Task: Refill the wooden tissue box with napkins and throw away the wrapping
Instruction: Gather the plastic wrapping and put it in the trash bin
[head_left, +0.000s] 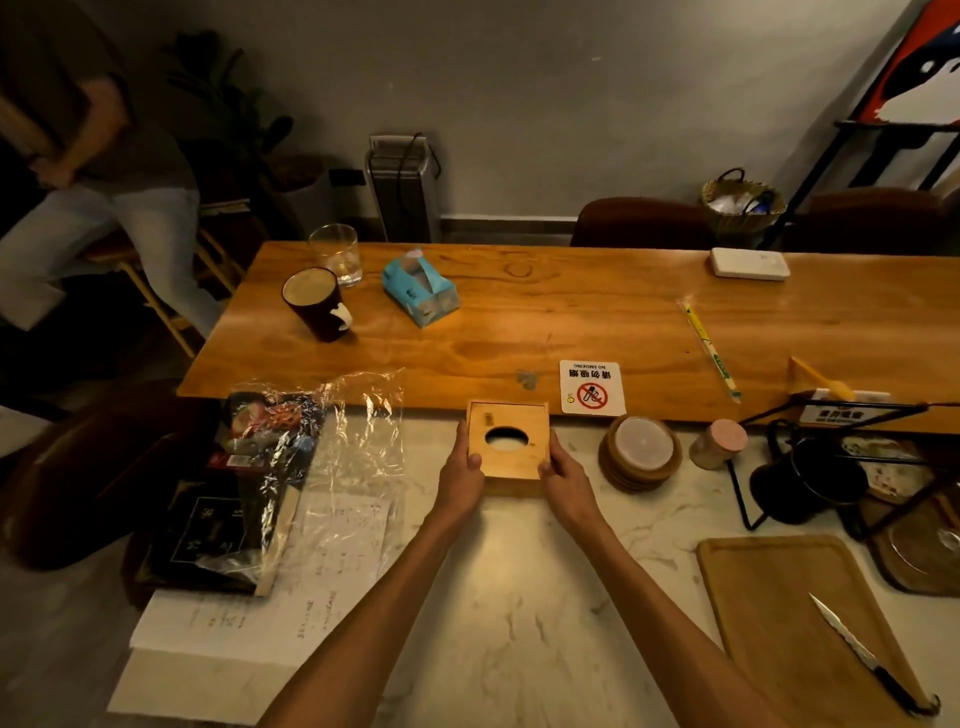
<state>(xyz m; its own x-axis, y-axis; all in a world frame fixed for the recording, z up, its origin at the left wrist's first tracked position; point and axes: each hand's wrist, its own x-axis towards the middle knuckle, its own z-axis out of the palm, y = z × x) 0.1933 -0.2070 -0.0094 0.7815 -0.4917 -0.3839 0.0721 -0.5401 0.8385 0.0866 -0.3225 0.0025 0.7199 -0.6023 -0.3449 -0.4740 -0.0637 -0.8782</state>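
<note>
The square wooden tissue box stands on the white marble counter, its lid with an oval slot showing white napkin inside. My left hand grips its left side and my right hand grips its right side. A crumpled clear plastic wrapping lies on the counter to the left, partly over printed papers. A blue soft tissue pack sits farther off on the wooden table.
A dark mug and glass stand at the table's left. A no-smoking sign, coaster stack, pink jar, wire rack with kettle, and cutting board with knife lie right. A person sits far left.
</note>
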